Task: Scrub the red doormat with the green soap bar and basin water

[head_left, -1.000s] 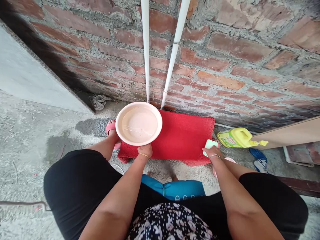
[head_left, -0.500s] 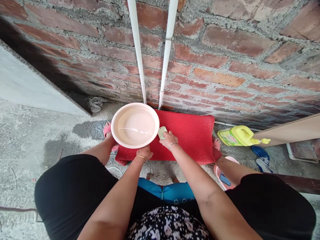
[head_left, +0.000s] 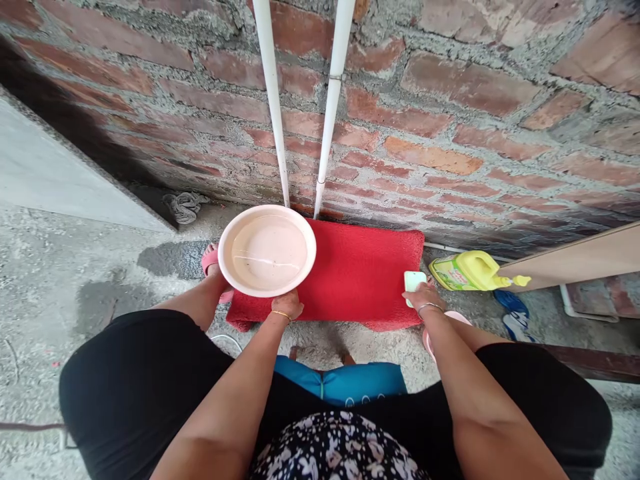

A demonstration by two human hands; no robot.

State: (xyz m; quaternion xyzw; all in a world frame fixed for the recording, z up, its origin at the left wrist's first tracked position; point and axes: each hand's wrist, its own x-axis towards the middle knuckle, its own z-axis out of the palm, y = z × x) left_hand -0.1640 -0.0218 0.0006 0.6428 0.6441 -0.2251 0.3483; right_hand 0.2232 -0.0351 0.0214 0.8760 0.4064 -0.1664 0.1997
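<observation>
My left hand grips the near rim of a pale pink basin, its fingers partly hidden by the basin. Clear water fills part of the basin, which rests at the left end of a red cloth-covered surface. At the right end of that surface, my right hand is closed on a pale green phone case. It is flat with rounded corners; whether a phone is inside I cannot tell. The right hand is well apart from the basin.
A yellow detergent jug lies on its side to the right. Below it, a pink container is partly hidden by my right arm. Two white pipes run down the brick wall. A rag lies at the left.
My right hand has moved right with the phone case, from beside the basin to the far end of the red cloth. My left hand and the basin stay in place.
</observation>
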